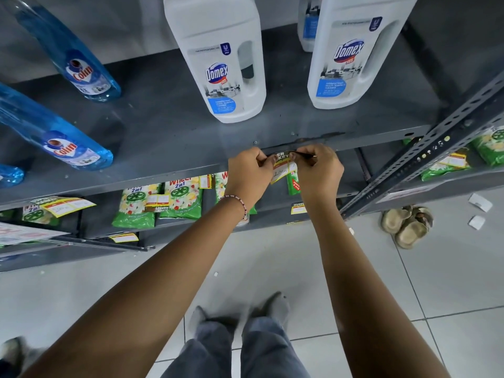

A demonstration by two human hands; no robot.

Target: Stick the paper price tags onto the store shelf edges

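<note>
A paper price tag [282, 165], black at the top and yellow and white below, is pinched at both sides against the front edge of the grey metal shelf [169, 148]. My left hand [249, 173] grips its left side and my right hand [317, 169] grips its right side. Its top strip touches the shelf lip just below a white Domex jug [218, 58]. Another price tag [65, 205] hangs from the same shelf edge further left.
Blue Colin bottles [68, 47] and a second Domex jug [351, 50] stand on the shelf. Green Wheel detergent packs [174, 200] fill the lower shelf. A slotted upright post [425, 151] rises on the right. Sandals [407, 225] and paper scraps [480, 203] lie on the tiled floor.
</note>
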